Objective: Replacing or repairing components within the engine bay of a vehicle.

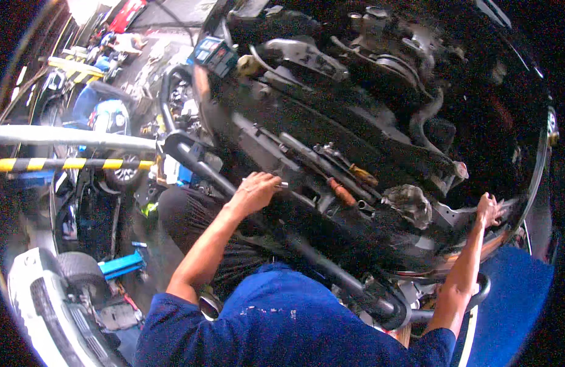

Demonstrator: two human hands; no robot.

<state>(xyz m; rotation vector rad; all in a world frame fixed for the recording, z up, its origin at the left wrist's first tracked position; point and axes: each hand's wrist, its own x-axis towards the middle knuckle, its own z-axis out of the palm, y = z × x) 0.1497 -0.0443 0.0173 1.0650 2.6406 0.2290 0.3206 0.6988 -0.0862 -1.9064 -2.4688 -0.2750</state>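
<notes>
My left hand (255, 192) is closed around a short, shiny metal piece (283, 185), whose end pokes out past the fingers; most of it is hidden in the grip. It is above the dark tubular bar at the near side of the engine bay. Far to the right, my right hand (489, 211) rests by the bay's edge, next to a grey metal bracket (457, 215). Its fingers look partly spread, with nothing visible in them. Between the hands lie an orange-handled tool (342, 191), a yellow-handled tool (363, 175) and a long metal tube (313, 158).
A thick black tubular bar (316, 257) crosses in front of my body. Engine parts (307, 56) fill the bay beyond. A teal box-shaped unit (214, 57) is at the far left of the bay. A striped yellow-black bar (74, 164) and a white vehicle (53, 312) are at left.
</notes>
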